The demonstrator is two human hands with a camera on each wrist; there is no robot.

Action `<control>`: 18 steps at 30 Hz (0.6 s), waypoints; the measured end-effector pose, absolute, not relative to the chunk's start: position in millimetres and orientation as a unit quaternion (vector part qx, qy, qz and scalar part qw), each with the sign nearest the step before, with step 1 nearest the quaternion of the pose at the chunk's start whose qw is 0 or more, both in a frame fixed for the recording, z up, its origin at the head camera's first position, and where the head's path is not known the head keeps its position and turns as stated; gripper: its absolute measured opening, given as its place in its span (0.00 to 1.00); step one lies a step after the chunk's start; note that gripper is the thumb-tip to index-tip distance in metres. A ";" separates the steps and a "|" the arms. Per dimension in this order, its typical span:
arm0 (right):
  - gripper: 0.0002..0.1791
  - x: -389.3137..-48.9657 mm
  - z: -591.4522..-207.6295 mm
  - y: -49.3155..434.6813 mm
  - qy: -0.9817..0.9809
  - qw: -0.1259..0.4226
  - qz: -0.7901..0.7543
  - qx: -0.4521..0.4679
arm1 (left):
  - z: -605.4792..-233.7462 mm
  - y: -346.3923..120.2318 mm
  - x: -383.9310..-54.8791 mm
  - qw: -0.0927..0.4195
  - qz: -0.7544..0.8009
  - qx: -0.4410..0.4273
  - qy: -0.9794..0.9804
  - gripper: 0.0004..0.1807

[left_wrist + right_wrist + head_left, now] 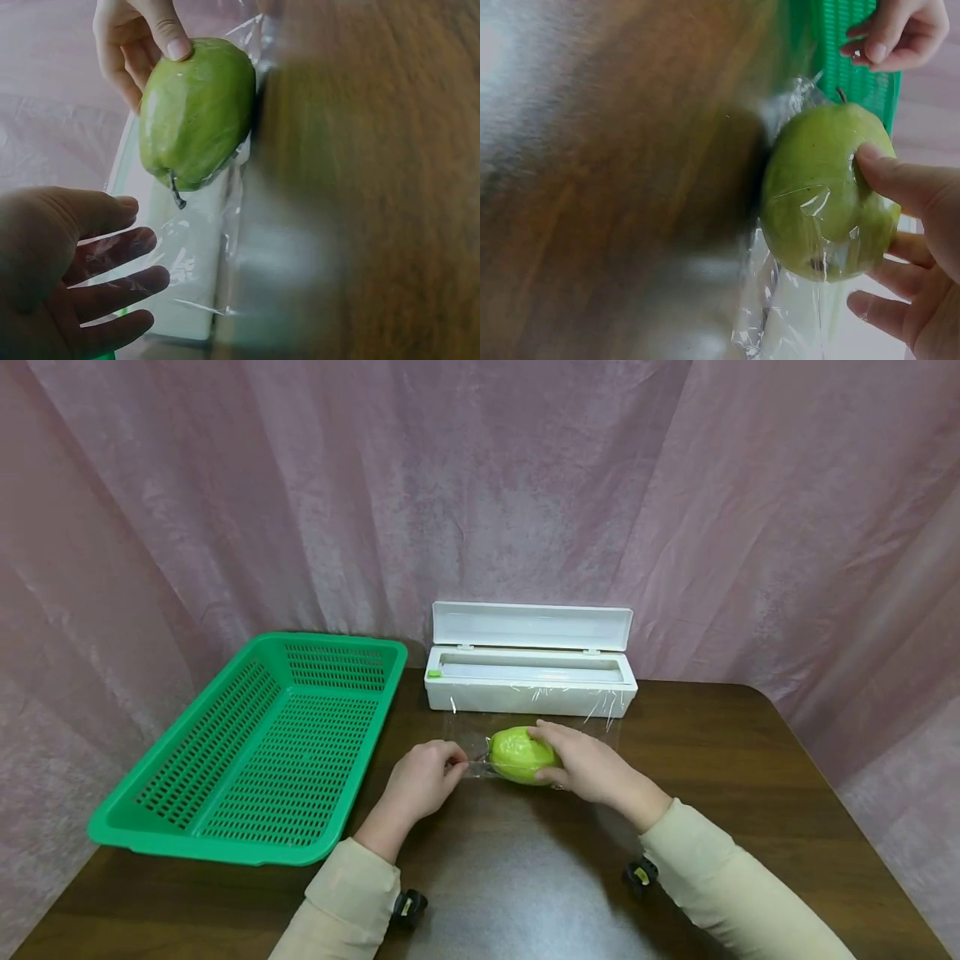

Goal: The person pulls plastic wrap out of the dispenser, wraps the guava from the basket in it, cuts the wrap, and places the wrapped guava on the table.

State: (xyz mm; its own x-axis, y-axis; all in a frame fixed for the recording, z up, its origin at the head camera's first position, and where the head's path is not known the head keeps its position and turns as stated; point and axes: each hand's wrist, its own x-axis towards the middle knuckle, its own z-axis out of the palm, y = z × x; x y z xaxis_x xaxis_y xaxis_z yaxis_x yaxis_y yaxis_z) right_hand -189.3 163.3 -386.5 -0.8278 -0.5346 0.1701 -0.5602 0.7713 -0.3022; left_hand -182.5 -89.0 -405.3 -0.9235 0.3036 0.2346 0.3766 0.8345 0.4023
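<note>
R hand [592,766] grips 1 green fruit [520,755] on table [750,760], thumb opp. fingers; L hand [422,779] nr stem end, wrist angled in, can't tell if pinching film [478,769].

The person's left forearm [341,897] and right forearm [735,881], in cream-coloured cloth sleeves, slant forward and inward. The bare left hand [426,778] has its thumb [105,214] just apart from loosely spread fingers; the bare right hand [588,764] curves in a grasp, its thumb [904,180] set apart from the fingers
</note>
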 end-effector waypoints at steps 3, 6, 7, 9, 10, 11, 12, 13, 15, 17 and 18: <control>0.33 -194.3 -382.8 165.2 -0.937 0.023 0.193 0.291 | -402.4 -88.4 -181.5 0.084 -0.232 -0.177 -0.953 0.04; 0.33 -198.9 -379.5 165.6 -0.939 0.014 0.195 0.281 | -399.0 -86.4 -179.4 0.081 -0.245 -0.176 -0.950 0.07; 0.33 -200.2 -378.2 165.5 -0.941 0.011 0.194 0.278 | -398.0 -85.2 -178.6 0.083 -0.248 -0.180 -0.948 0.09; 0.34 -203.0 -375.8 165.0 -0.943 0.002 0.192 0.272 | -395.7 -82.0 -176.9 0.091 -0.250 -0.196 -0.944 0.13; 0.34 -204.5 -374.8 164.8 -0.944 -0.003 0.190 0.269 | -394.2 -80.0 -175.9 0.101 -0.248 -0.208 -0.941 0.14; 0.34 -205.9 -373.7 164.5 -0.945 -0.008 0.186 0.268 | -393.1 -77.8 -175.1 0.114 -0.243 -0.222 -0.937 0.15; 0.34 -207.6 -372.9 164.3 -0.946 -0.015 0.185 0.267 | -391.9 -75.4 -174.4 0.131 -0.233 -0.239 -0.934 0.16; 0.34 -209.2 -371.8 163.9 -0.946 -0.022 0.186 0.266 | -390.6 -72.6 -173.7 0.147 -0.223 -0.256 -0.929 0.16; 0.33 -212.8 -369.3 163.6 -0.945 -0.033 0.183 0.270 | -387.7 -66.0 -172.0 0.174 -0.199 -0.291 -0.919 0.17; 0.33 -216.9 -366.7 163.5 -0.943 -0.043 0.183 0.275 | -385.6 -57.8 -170.3 0.187 -0.167 -0.324 -0.912 0.18; 0.32 -219.6 -365.9 163.7 -0.941 -0.047 0.183 0.280 | -384.6 -53.3 -169.1 0.187 -0.150 -0.340 -0.909 0.18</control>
State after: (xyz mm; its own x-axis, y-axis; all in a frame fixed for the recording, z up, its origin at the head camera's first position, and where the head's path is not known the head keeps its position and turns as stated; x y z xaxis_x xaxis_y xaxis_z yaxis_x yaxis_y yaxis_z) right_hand -219.6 163.7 -365.9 -0.8386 -0.5446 0.0147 -0.5104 0.7760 -0.3706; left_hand -169.1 -53.3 -384.6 -0.6988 0.5621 0.4424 0.6744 0.7240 0.1452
